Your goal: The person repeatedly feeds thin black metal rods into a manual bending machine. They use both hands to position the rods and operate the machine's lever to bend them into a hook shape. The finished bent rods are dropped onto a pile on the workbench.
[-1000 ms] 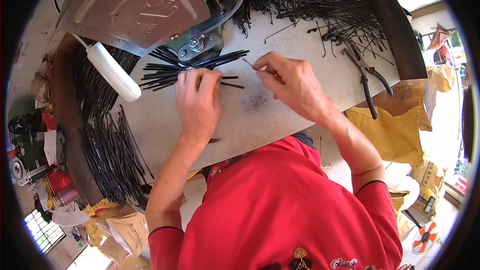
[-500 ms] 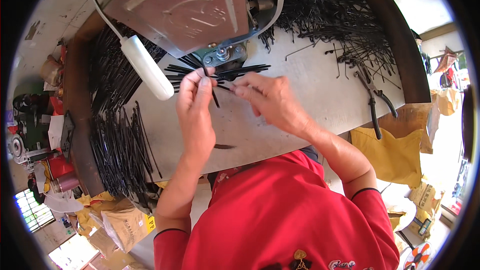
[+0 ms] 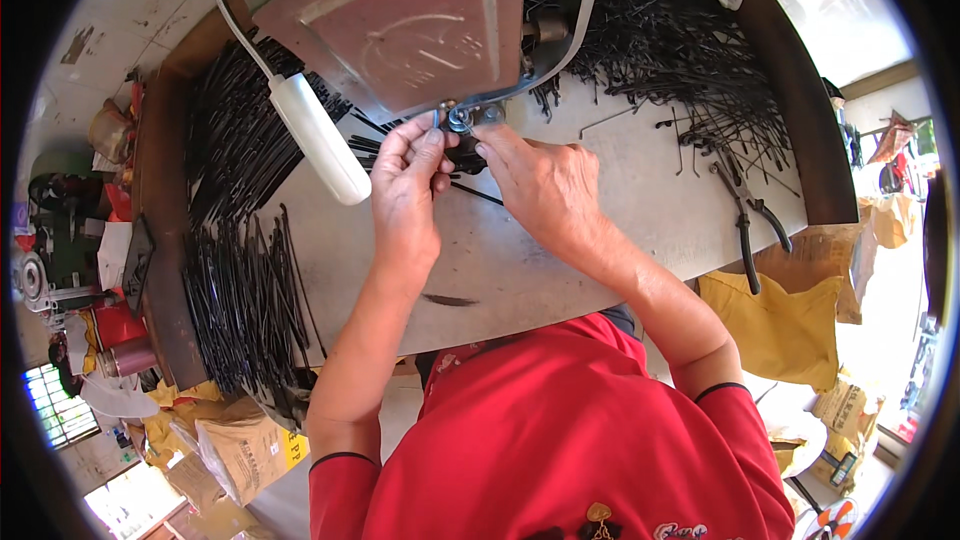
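Though near machine (image 3: 420, 30), hands (image 3: 405, 202) (image 3: 553, 188) well inside table edge (image 3: 545, 312).

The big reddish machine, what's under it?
Below the machine you can see a shiny bolt, the left hand, the right hand and some black rods. The hands cover the middle, so whatever they hold or hide can't be made out.

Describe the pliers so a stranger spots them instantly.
From the reddish machine, follow the pale worktable to its right end. There, beside a tangle of black rods, lie the pliers, one handle jutting past the front edge. Unlike the thin rods, they have two thick handles splayed from a metal head.
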Demonstrator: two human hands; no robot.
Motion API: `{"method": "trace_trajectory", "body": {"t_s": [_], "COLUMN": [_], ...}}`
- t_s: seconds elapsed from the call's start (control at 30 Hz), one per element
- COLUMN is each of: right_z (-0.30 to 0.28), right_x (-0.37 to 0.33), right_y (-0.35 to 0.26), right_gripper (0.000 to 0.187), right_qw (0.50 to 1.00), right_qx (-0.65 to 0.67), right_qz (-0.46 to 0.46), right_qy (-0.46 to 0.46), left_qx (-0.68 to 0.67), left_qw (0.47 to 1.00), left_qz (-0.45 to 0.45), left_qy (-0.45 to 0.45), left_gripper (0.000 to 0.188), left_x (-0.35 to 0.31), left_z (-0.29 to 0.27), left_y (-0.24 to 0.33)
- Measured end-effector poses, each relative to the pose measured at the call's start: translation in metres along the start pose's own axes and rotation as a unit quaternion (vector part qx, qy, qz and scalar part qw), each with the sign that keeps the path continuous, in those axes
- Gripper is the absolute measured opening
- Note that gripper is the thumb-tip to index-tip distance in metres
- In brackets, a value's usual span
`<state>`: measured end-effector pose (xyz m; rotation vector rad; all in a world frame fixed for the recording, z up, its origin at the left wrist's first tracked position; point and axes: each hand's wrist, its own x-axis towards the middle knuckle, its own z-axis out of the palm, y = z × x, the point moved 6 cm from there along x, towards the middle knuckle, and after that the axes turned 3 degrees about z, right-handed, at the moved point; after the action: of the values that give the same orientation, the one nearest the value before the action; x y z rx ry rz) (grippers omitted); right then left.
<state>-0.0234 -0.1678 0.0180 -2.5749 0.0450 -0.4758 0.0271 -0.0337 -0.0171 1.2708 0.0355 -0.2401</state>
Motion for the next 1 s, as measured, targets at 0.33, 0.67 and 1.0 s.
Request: {"method": "trace_trajectory", "body": {"t_s": [0.33,0.67,1.0], "right_z": [-0.0011,0.0018,0.004], "right_x": [0.0008,0.0005,-0.0011], "right_y": [-0.0052,-0.0059,-0.0059], "right_gripper": [0.022,0.024,0.025], "right_qw": [1.0,1.0,0.999], "right_qx": [-0.007,0.003,-0.004], "right_qz": [-0.014,-0.02,-0.016], "right_qy": [0.003,0.015,0.029], "left_qx": [-0.058,-0.045,-0.086], "left_qw": [0.997,0.997,0.995], "left_qz": [-0.036,-0.051,-0.053], "left_qy": [-0.033,-0.027,-0.02], "left_gripper": [0.027,0.028,0.028], "left_x": [-0.0012,0.0,-0.0036], "left_z": [0.0002,0.0006,0.0016], "left_y": [-0.0059,-0.0011,-0.0039]}}
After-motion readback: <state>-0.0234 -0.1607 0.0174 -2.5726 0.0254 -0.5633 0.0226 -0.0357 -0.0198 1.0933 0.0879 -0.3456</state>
